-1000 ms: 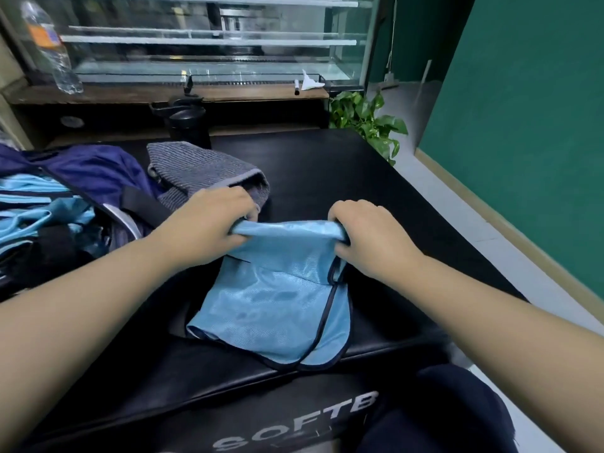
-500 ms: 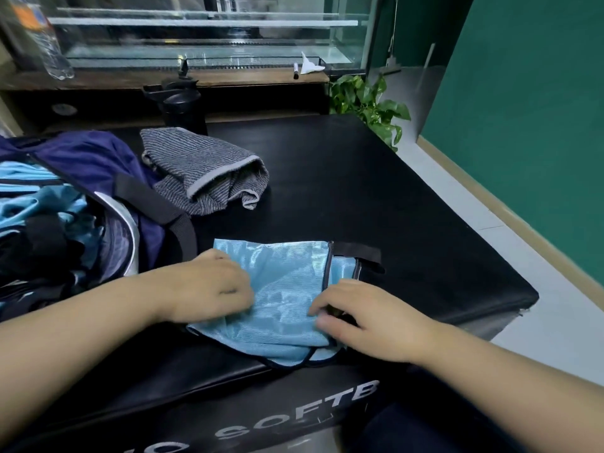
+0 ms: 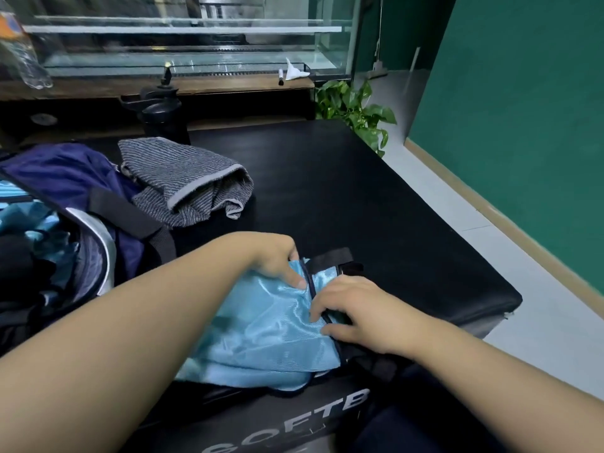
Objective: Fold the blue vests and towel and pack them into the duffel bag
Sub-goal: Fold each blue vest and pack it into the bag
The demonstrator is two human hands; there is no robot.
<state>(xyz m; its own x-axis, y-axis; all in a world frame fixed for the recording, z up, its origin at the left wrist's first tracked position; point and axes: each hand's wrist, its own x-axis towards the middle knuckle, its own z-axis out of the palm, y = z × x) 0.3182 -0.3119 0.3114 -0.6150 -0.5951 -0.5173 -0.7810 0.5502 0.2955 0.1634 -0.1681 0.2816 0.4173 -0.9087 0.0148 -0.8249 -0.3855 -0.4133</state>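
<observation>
— Vest first: where is it, from your head camera?

— Your light blue mesh vest (image 3: pixel 261 325) lies folded on the near edge of the black padded table (image 3: pixel 376 207), its black-trimmed edge running between your hands.

— And my hands?

— Your left hand (image 3: pixel 271 259) rests on the vest's far corner, fingertips pressing the fabric down. Your right hand (image 3: pixel 356 312) sits just beside it, fingers curled over the black trim; whether they truly pinch it, I cannot tell. The two hands are close together but not touching.

— The rest?

— Your grey striped towel (image 3: pixel 186 188) lies crumpled farther back, against the open navy duffel bag (image 3: pixel 81 188) on your left, which has more light blue fabric inside. A black bottle (image 3: pixel 163 116) stands behind the towel.
</observation>
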